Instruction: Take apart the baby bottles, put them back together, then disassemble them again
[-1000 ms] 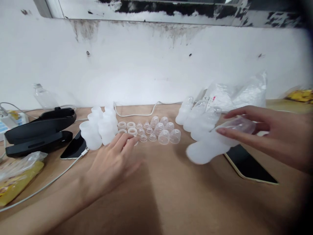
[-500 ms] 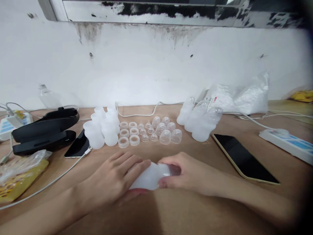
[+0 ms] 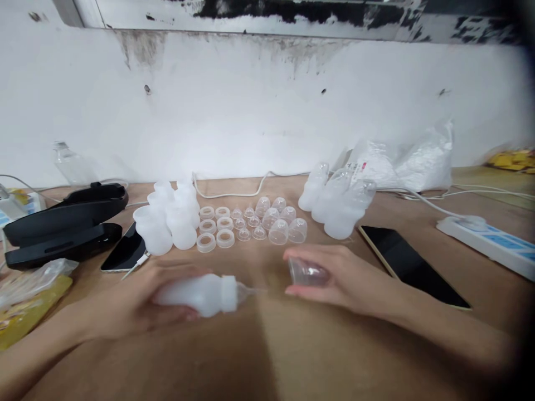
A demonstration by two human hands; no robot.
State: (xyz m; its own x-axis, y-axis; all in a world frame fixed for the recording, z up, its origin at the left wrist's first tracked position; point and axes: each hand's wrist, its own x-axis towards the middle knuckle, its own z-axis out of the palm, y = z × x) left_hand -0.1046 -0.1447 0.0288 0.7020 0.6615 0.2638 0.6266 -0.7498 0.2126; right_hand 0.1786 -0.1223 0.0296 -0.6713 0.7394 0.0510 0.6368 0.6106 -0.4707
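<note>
My left hand is wrapped round a white baby bottle, tipped on its side with its collar and clear nipple pointing right. In my right hand is a clear dome cap, its open end facing the nipple across a gap. Beyond the hands lie rows of white collar rings, small clear nipples and clear caps. White bottle bodies stand at the left of these rows. Several capped bottles stand at the right.
A phone and a power strip lie at the right. To the left are a black case, another phone and a yellow bag. White plastic bags and a cable are by the wall.
The clear cap has come off the bottle. My left hand has drawn the bottle left, exposing the nipple, while my right hand has moved slightly right with the cap.
</note>
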